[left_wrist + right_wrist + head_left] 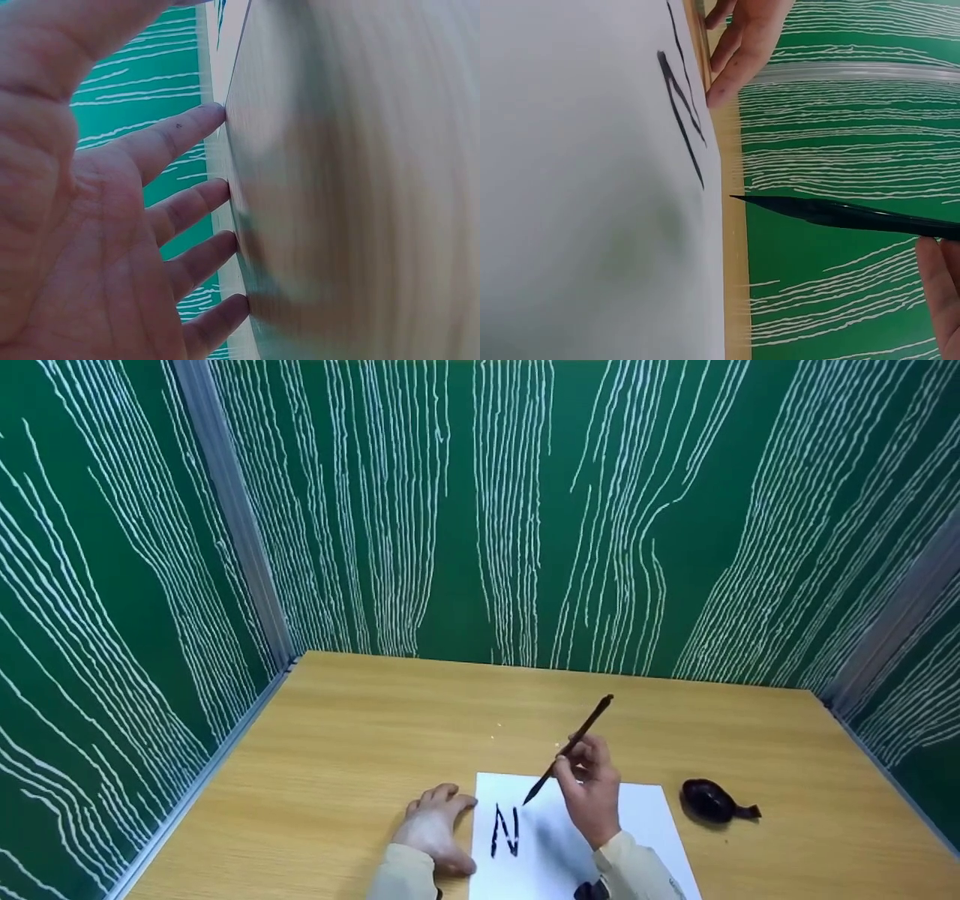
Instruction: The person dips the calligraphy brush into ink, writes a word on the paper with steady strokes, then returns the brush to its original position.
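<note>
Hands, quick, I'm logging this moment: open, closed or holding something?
Left hand: open, at the left edge of the paper.
Right hand: closed, holding the brush.

White rectangular paper sheet point(646, 814): near end cut off in the head view, part hidden behind my bare right hand point(592, 795).
Slender black brush point(840, 214): rear cut off by the right wrist view's edge.
My bare left hand point(112, 217): thumb cut by the left wrist view's top.
Yellow-brown wooden tabletop point(420, 187): blurred there.
White specks point(499, 725): too small to tell.
</note>
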The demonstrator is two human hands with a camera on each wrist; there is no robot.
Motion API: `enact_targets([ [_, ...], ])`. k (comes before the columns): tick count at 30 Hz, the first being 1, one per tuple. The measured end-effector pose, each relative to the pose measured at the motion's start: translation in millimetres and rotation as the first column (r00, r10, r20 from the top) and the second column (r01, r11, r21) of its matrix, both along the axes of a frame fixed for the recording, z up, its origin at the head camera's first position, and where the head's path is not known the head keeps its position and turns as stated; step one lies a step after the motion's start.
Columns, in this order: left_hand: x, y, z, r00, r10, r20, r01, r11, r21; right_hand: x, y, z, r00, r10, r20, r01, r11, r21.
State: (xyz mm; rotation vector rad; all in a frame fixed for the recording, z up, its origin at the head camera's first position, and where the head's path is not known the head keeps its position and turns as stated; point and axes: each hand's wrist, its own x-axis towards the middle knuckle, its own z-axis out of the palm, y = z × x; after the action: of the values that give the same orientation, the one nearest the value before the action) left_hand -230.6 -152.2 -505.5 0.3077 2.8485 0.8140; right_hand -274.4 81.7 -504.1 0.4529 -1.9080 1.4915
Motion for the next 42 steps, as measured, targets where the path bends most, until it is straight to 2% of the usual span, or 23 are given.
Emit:
enact_targets([
  [6, 1.5, 0.1, -0.3, 1.0, -0.011, -0.02, 0.011, 1.0, 0.002, -1.8, 2.2, -4.1, 0.998, -0.004, -0.07, 0.006, 0.999, 0.036],
  [17, 2.2, -0.2, 1.4, 0.999, -0.023, -0.041, 0.024, 1.0, 0.007, -1.6, 3.4, -7.2, 0.998, 0.014, -0.06, -0.013, 1.0, 0.018],
  [28, 2.4, 0.0, 0.6, 0.999, -0.02, -0.031, 0.02, 1.0, 0.008, -0.1, 2.2, -6.6, 1.0, -0.002, -0.005, 0.002, 0.999, 0.043],
  [42, 2.4, 0.7, 0.5, 0.999, -0.018, -0.039, 0.018, 1.0, -0.002, 0.1, 2.6, -7.3, 1.0, 0.008, -0.017, -0.006, 0.998, 0.066],
])
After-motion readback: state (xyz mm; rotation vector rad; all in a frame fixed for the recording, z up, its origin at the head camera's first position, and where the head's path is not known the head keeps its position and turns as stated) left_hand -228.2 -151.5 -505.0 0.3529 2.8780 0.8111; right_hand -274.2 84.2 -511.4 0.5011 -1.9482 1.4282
